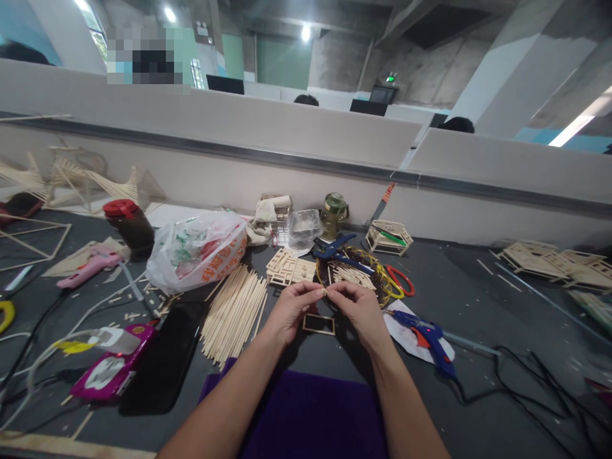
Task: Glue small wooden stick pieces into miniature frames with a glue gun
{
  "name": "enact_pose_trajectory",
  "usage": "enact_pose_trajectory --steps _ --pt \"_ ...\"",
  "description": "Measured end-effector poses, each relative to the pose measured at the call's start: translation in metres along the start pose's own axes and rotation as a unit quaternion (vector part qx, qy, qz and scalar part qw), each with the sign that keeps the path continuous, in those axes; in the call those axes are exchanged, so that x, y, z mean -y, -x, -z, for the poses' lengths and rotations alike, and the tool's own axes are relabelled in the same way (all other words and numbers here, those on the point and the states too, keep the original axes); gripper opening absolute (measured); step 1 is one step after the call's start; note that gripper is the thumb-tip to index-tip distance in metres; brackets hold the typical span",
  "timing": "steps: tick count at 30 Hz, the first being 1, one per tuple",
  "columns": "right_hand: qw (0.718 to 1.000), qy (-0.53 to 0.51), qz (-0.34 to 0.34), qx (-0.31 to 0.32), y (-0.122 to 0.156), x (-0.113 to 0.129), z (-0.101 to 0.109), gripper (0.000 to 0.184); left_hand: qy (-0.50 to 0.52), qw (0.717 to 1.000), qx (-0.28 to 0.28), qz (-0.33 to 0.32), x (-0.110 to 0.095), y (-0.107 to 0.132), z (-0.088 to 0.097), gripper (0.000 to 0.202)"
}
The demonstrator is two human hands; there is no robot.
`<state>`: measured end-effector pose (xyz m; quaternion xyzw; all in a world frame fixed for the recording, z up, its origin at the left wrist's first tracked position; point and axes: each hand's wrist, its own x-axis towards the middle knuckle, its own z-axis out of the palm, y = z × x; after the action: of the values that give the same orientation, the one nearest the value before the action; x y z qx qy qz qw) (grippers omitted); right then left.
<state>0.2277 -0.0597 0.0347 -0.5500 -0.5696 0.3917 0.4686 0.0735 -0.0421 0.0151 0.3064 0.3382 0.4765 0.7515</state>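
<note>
My left hand point(297, 306) and my right hand point(351, 306) meet at the fingertips above the table. Both are closed in a pinch on a tiny pale piece point(324, 291), too small to name. Just below them a small rectangular stick frame point(319, 324) lies on the dark tabletop. Beyond my left hand is a latticed wooden model piece point(282, 269). A round basket point(380, 271) holding short sticks sits past my right hand, with blue-handled pliers point(342, 252) across it. To the left spreads a pile of thin wooden sticks point(234, 312).
On the right a blue glue gun point(425, 335) rests on white paper, its cord trailing away. A black phone point(165, 357), a pink power strip point(115, 363), a plastic bag point(198, 248) and a pink glue gun point(90, 266) lie left. A green jug point(334, 215) stands behind.
</note>
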Motion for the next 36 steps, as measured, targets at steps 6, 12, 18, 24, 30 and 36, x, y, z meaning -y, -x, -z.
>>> enact_pose_trajectory --steps 6,12,18,24,30,36 --pt "1.0 0.005 -0.009 -0.003 0.0005 -0.0008 0.0012 0.025 -0.003 1.0 0.0 -0.002 0.0003 0.0002 -0.0006 0.025" --pt "1.0 -0.001 -0.029 -0.001 0.0001 -0.0006 0.0017 0.026 -0.006 1.0 -0.014 0.0 0.0 -0.0002 -0.0009 0.026" --pt "1.0 0.0 -0.005 0.006 0.0011 0.0005 0.0009 0.025 -0.008 1.0 -0.012 0.005 -0.0015 0.0008 -0.002 0.028" --pt "1.0 -0.005 -0.005 -0.001 0.0004 -0.0013 0.0018 0.026 -0.015 1.0 -0.015 0.002 -0.0003 0.0001 -0.001 0.029" --pt "0.999 0.003 0.05 -0.008 -0.0002 -0.0025 0.0058 0.02 0.003 1.0 -0.017 0.01 -0.0004 -0.0009 0.0006 0.032" --pt "0.989 0.05 0.137 0.025 0.0022 0.0026 0.0013 0.022 0.015 1.0 -0.006 0.005 -0.0033 0.0014 -0.0014 0.032"
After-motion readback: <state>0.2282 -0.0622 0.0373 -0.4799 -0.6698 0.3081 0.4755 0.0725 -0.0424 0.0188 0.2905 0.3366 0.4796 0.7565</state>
